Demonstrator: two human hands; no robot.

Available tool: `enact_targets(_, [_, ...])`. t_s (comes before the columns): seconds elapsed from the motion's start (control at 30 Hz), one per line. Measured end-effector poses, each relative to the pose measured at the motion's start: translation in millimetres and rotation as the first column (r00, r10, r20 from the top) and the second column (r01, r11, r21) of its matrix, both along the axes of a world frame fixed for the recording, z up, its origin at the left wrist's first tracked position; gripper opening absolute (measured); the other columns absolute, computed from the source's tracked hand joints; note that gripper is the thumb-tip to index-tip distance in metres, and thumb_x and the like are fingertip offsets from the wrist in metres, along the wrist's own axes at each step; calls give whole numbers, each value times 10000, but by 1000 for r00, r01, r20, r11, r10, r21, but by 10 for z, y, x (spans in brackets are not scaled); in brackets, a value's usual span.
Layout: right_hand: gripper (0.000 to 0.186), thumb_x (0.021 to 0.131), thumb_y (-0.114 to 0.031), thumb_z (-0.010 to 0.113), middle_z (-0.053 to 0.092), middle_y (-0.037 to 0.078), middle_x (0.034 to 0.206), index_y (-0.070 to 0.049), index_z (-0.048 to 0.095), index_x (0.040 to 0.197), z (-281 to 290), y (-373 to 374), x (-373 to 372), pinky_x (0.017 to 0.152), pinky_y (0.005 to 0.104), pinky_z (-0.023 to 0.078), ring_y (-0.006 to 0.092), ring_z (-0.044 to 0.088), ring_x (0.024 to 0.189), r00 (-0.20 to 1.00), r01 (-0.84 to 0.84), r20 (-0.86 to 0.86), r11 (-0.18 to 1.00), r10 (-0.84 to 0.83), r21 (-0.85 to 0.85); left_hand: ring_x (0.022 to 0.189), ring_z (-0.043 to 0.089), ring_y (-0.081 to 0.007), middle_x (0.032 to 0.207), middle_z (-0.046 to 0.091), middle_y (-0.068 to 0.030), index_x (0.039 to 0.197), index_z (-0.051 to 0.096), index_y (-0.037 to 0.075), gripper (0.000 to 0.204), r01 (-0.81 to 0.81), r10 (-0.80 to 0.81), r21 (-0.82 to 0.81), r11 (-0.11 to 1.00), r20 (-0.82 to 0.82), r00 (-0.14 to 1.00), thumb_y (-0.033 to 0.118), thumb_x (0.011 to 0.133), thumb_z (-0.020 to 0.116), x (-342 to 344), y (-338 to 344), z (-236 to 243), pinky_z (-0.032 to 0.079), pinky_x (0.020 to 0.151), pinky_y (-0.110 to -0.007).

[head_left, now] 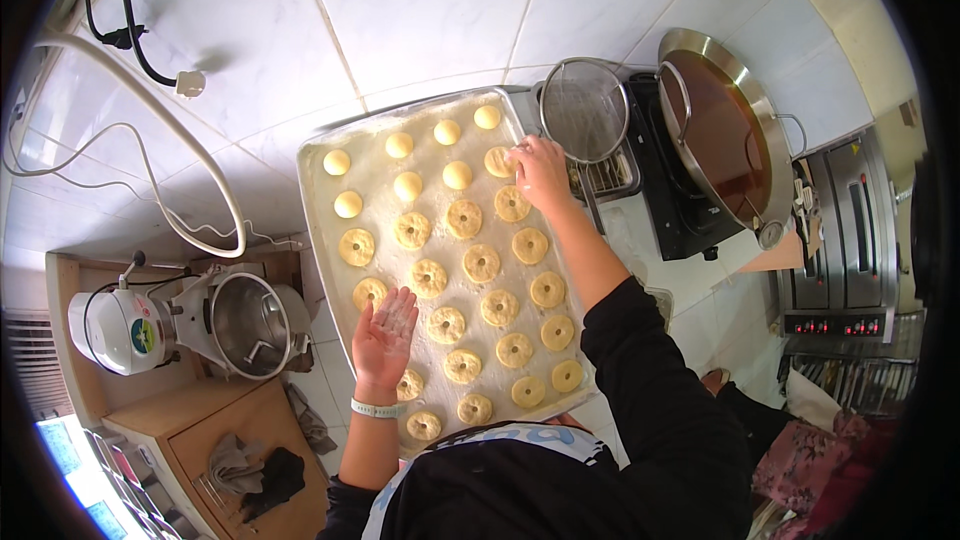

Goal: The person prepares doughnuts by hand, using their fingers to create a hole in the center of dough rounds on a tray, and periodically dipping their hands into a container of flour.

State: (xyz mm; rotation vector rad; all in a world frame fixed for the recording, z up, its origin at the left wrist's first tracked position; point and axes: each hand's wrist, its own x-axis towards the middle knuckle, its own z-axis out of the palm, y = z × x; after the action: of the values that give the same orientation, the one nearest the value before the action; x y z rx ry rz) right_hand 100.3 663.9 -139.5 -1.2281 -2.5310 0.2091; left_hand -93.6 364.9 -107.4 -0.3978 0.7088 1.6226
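A large floured metal tray (378, 155) lies on the floor in front of me, covered with several ring-shaped dough pieces (481, 263) and a few round dough balls (399, 145) at its far end. My left hand (385, 328) hovers palm-up and floury over the tray's near left part, fingers spread, holding nothing. My right hand (540, 170) reaches to the far right of the tray, its fingertips on a dough piece (499, 161) there.
A wire mesh skimmer (585, 108) and a wide pan of dark oil (722, 135) on a black burner (680, 205) stand right of the tray. A stand mixer with steel bowl (245, 325) sits on a wooden cabinet at left. An oven (850, 230) is far right.
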Motion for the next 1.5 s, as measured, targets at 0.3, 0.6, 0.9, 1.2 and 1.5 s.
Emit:
enact_targets(0.3, [220,758,-100,617,478,38,1095,-183,668,955,50,-41,-14,906,428,313,243,430,1062,996,4,84,1000,-4,-5,1248,412,-304,1323,433,-202,1303,348,-72,502,-4,4,7,1000,4,1000,278,950,413,11,-31,8,345,1054,-401])
enact_targets(0.6, [316,819,-247,601,433,64,1202,-43,608,1061,-62,-134,-80,911,449,318,230,378,1133,970,-33,243,996,13,79,1245,414,-300,1320,444,-191,1293,375,-62,482,16,-16,-11,1000,23,1000,264,942,427,39,-81,45,336,1056,-401])
enact_targets(0.9, [312,861,-302,575,481,172,1081,-15,550,979,163,-1410,-305,914,435,346,323,444,1070,966,-259,-142,859,218,-442,1165,496,-286,1226,522,-204,1219,459,-94,456,304,-295,3,953,-236,926,275,951,454,270,-116,145,376,1027,-379])
enact_targets(1.2, [325,765,-153,629,426,152,1211,-11,527,1040,809,-2723,-446,929,449,297,330,394,1159,968,-192,-176,980,180,-57,771,590,-107,874,634,-52,977,595,-29,245,320,-301,-17,947,-392,869,202,896,592,265,-310,132,467,690,-233])
enact_targets(1.5, [355,799,-26,598,472,171,1234,-26,510,1143,1046,-2941,-477,927,397,402,274,482,1142,810,-221,-586,930,9,-292,820,596,-117,920,648,-45,1003,606,13,274,462,-271,113,880,-678,683,262,941,509,69,-381,533,457,741,-241])
